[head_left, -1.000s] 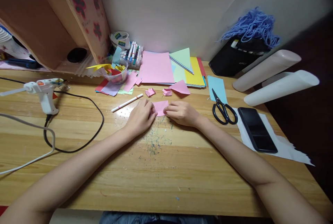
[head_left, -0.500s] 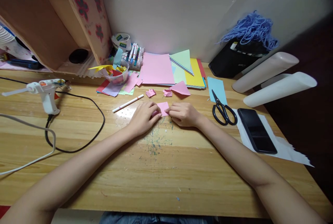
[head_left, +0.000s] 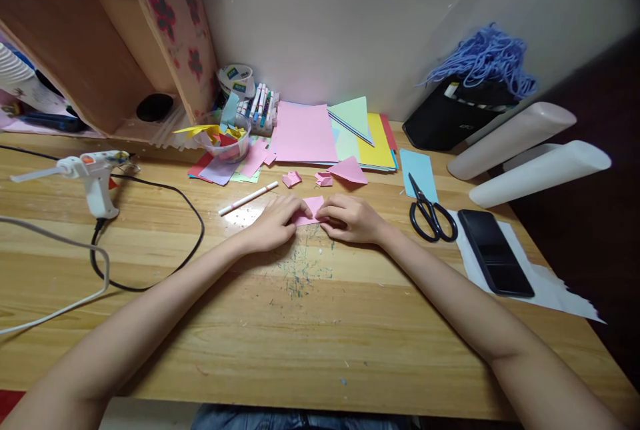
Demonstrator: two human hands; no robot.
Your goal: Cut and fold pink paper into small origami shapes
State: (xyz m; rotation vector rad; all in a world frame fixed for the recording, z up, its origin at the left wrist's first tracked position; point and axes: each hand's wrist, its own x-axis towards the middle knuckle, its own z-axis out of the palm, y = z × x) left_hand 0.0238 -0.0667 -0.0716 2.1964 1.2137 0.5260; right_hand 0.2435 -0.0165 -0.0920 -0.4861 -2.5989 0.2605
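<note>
A small piece of pink paper (head_left: pixel 313 205) lies on the wooden table between my hands. My left hand (head_left: pixel 273 223) holds its left side, thumb and index finger pressed on it. On its right side my right hand (head_left: pixel 353 218) pinches the paper with curled fingers. Parts of the paper are hidden under both hands. Just behind it sit two small folded pink paper pieces, one on the left (head_left: pixel 291 179) and one on the right (head_left: pixel 323 179). A larger pink folded sheet (head_left: pixel 349 171) rests beside them. Left of my left hand is a white marker pen (head_left: pixel 249 199).
Black-handled scissors (head_left: pixel 431 213) and a phone (head_left: pixel 494 251) lie at right. A glue gun (head_left: pixel 95 180) with its cable stands at left. Along the wall are a tub of paper scraps (head_left: pixel 227 149), coloured paper sheets (head_left: pixel 306 133), a black holder (head_left: pixel 445 117) and white tubes (head_left: pixel 540 173).
My left thumb and fingers have shifted on the pink paper, now reaching nearer its middle. My right hand stays at its right side. The whole view has moved slightly.
</note>
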